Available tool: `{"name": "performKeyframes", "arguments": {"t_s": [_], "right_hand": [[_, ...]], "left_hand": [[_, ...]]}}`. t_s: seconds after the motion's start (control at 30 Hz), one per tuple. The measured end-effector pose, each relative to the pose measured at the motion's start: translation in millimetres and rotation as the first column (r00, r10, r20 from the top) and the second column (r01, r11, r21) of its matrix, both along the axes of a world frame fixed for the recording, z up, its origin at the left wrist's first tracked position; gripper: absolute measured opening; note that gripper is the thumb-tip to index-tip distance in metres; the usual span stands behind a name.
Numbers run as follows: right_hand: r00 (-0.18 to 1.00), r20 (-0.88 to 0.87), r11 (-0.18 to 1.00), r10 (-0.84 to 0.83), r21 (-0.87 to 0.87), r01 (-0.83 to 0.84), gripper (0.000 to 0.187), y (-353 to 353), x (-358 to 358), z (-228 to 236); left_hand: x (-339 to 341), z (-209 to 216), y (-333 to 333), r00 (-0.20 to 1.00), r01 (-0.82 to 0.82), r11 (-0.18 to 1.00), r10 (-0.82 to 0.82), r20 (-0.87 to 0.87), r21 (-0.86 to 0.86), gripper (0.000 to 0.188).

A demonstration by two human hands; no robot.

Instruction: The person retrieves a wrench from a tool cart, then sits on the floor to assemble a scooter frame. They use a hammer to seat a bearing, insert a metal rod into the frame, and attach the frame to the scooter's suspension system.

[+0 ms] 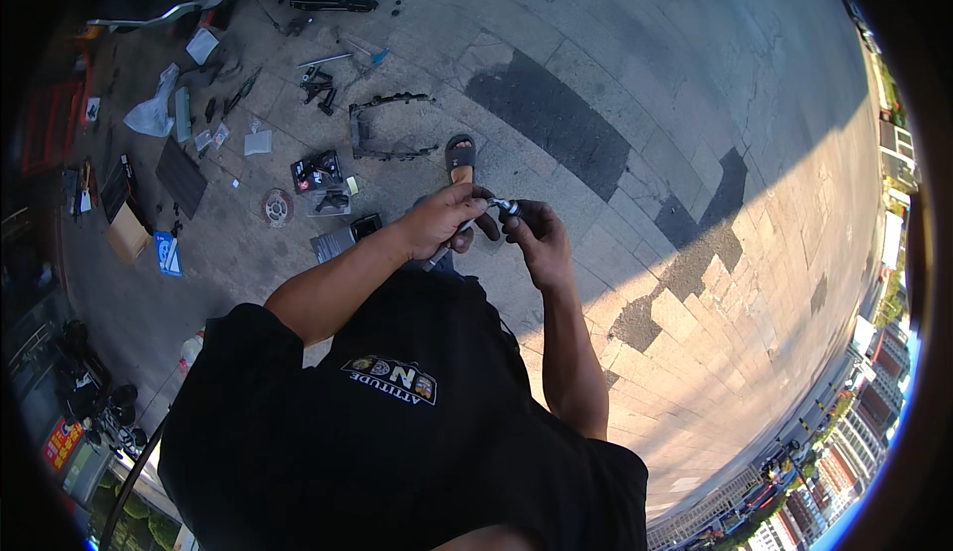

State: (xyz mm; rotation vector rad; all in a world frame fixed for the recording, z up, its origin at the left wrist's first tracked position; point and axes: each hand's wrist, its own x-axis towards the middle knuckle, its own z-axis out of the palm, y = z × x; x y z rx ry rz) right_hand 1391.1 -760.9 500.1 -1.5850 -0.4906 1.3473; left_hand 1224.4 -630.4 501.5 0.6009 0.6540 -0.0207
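Observation:
Both my hands are raised in front of my body, close together. My left hand (443,221) has its fingers curled, closed around one end of a small shiny metal piece (499,204). The fingers of my right hand (539,238) pinch its other end, where a dark ring shows. Its exact kind is too small to make out, and my fingers cover part of it. Below the hands, a sandalled foot (460,157) stands on the paving.
Dark frame-like parts (387,126) lie on the paving ahead. To the left are an open box of parts (318,172), a round metal disc (277,207), a plastic bag (153,104) and a cardboard box (127,234). Dark patches (556,119) mark the ground at right.

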Motion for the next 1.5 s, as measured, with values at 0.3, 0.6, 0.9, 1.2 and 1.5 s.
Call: {"name": "performKeyframes", "arguments": {"t_s": [0.3,0.6,0.9,1.2,1.5], "right_hand": [[0.967,0.201,0.960,0.154,0.200,-0.194,0.030,189.7,118.0,45.4],[0.868,0.109,0.816,0.485,0.301,-0.494,0.037,392.4,197.5,11.7],[0.490,0.530,0.451,0.692,0.211,-0.867,0.034,605.6,265.0,-43.1],[0.662,-0.627,0.355,0.411,-0.559,-0.750,0.045,600.9,395.5,-185.3],[0.228,-0.308,0.067,0.924,-0.455,-0.888,0.058,604.8,458.1,-165.7]], "left_hand": [[98.7,41.0,161.3,0.982,-0.189,0.981,0.190,0.024,-0.031,0.023],[163.2,36.3,280.0,0.798,-0.521,0.806,0.577,0.174,-0.282,0.052],[255.0,-34.9,404.3,0.274,-0.873,0.273,0.960,0.058,-0.404,0.053],[296.5,-228.8,401.6,-0.212,-0.717,-0.333,0.941,-0.263,-0.613,0.028],[338.1,-198.9,346.4,-0.314,-0.491,-0.493,0.869,-0.382,-0.718,0.048]]}}
